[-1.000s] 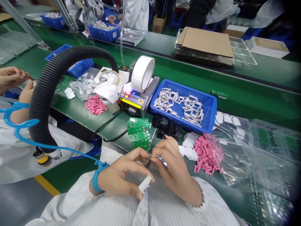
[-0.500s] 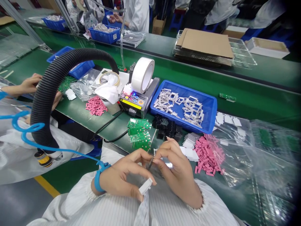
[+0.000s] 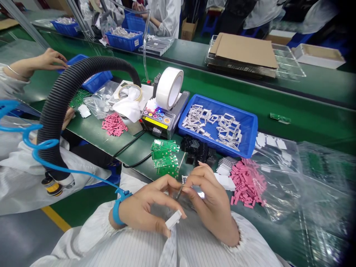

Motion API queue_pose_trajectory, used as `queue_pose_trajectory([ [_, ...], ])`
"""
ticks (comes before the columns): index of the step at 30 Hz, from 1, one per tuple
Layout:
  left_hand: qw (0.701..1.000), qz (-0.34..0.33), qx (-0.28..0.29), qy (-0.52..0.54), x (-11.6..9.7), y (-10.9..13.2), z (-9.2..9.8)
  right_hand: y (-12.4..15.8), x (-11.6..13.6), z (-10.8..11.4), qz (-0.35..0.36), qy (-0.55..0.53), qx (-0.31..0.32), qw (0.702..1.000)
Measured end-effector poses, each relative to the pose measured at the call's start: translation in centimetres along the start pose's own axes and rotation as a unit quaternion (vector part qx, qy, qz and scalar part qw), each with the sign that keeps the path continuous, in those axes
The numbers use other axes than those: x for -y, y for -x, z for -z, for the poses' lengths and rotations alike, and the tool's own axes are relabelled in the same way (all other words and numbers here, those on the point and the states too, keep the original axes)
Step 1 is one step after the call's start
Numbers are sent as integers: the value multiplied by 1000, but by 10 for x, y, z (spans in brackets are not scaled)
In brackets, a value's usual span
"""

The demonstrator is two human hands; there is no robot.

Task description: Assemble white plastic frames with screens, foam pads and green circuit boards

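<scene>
My left hand (image 3: 147, 207), with a blue wrist strap (image 3: 119, 207), pinches slim dark tweezers (image 3: 180, 193), and a small white plastic part (image 3: 172, 219) rests against its lower fingers. My right hand (image 3: 211, 200) holds a small silver frame (image 3: 198, 191), which nearly meets the tweezer tip. Just beyond my hands lie green circuit boards (image 3: 164, 157), black finned heat sinks (image 3: 197, 152), white pads (image 3: 224, 181) and a heap of pink pads (image 3: 247, 183). A blue tray (image 3: 217, 107) of grey-white frames stands further on.
A tape dispenser (image 3: 157, 120) with a white tape roll (image 3: 169, 88) stands on the green bench (image 3: 91, 128). A black corrugated hose (image 3: 63, 92) arches at left. A co-worker's hand (image 3: 41, 61) is beyond it. Plastic bags (image 3: 280, 174) lie at right.
The co-worker's hand at left has lifted and moved toward the far blue bin. My hands have shifted only slightly, and the view has drifted a little.
</scene>
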State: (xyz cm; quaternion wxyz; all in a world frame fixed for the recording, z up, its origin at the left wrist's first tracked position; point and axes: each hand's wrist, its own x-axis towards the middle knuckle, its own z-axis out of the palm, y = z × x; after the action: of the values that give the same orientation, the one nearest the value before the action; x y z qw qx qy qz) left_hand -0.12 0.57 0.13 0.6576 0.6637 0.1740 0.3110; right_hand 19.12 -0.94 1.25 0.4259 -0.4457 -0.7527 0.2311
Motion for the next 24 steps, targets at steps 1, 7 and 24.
queue_pose_trajectory([
  [1, 1000, 0, 0, 1, 0, 0, 0, 0, 0, 0, -1, 0, 1, 1000],
  [7, 1000, 12, -4, -3, 1, -1, 0, 0, 1, 0, -2, 15, -3, 1000],
  [24, 860, 135, -172, 461, 10, -5, -10, 38, -14, 26, -70, 42, 159, 984],
])
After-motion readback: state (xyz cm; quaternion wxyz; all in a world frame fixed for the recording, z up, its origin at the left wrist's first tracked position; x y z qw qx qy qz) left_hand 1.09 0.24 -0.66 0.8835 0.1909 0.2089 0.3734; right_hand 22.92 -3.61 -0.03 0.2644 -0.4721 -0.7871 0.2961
